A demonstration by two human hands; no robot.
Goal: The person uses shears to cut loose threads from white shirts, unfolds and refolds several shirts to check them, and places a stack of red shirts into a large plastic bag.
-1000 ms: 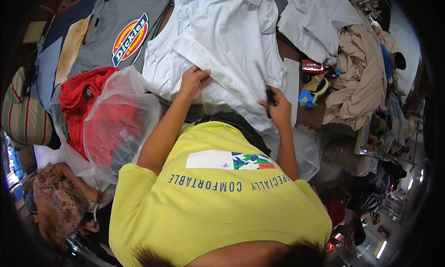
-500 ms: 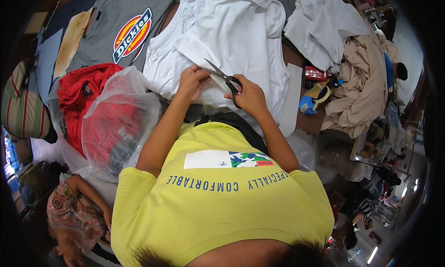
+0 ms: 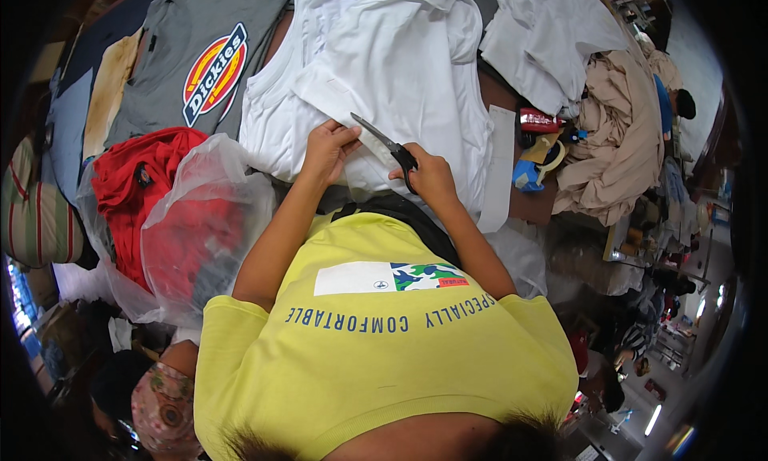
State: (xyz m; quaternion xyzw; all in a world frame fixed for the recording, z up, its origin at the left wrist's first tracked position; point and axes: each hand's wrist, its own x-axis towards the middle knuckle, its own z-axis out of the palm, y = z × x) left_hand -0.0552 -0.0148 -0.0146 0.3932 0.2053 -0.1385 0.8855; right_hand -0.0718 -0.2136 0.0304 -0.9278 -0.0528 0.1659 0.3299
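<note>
A white sleeveless garment (image 3: 428,85) is spread before me, with loose folds on top. My left hand (image 3: 326,150) pinches the white cloth at its near edge, thumb and fingers pressed together. In my right hand (image 3: 432,178) is a pair of scissors (image 3: 378,134) with black handles. Their dark blades lie together, pointing up and left across the cloth, with the tip close beside my left fingertips. A narrow strip of white fabric (image 3: 381,152) shows just below the blades. Whether the blades have cloth between them is hard to see.
Left lie a grey printed shirt (image 3: 160,77) and a clear plastic bag (image 3: 232,161) of red cloth (image 3: 132,169). Right are white garments (image 3: 552,45), a tape roll (image 3: 552,163), a red can (image 3: 538,121) and a beige fabric heap (image 3: 608,141). A person (image 3: 164,401) sits behind me, left.
The scissor blades have gone from spread apart to together. My left hand stays on the cloth. The seated person at lower left has shifted posture, and the whole view has moved slightly.
</note>
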